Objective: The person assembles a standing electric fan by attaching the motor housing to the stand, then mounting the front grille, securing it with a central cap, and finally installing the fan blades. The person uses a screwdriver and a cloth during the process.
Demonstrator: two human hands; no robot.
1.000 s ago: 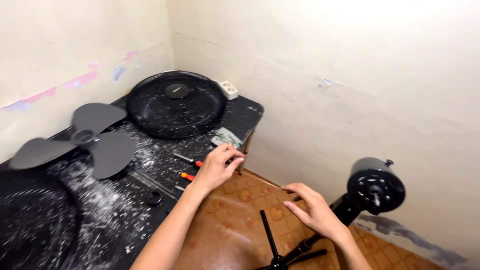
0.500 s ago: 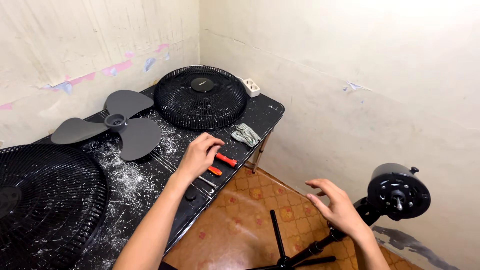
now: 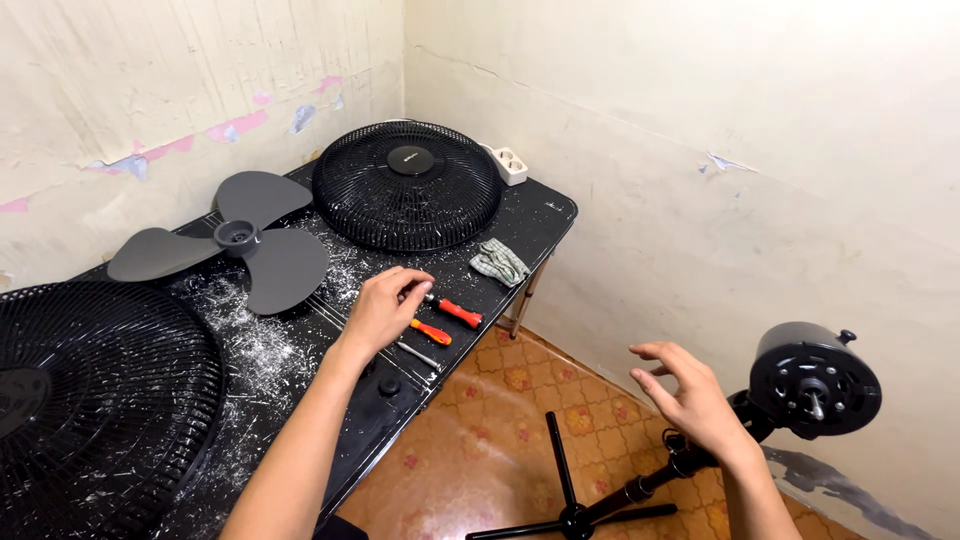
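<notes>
My left hand [image 3: 378, 312] rests on the black table [image 3: 541, 214], its thumb and fingertips pinched on the metal shaft of a red-handled screwdriver [image 3: 458, 313]. A smaller orange-handled screwdriver [image 3: 432, 332] lies just below it, beside a thin metal rod [image 3: 417, 354]. My right hand [image 3: 690, 400] hovers in the air over the floor with its fingers spread and nothing in it. It is just left of a black fan motor head [image 3: 812, 380] on a stand [image 3: 575, 515].
On the table are a round black fan grille [image 3: 408, 185], a grey three-blade fan propeller [image 3: 238, 245], a second large grille [image 3: 90, 400] at the near left, a folded cloth [image 3: 498, 262], a white power strip [image 3: 510, 164] and a small black knob [image 3: 389, 386]. Walls close in behind and to the right; the floor is tiled.
My left hand came down from the air onto the table by the screwdrivers. My right hand drifted right toward the fan motor and opened. The view shifted right.
</notes>
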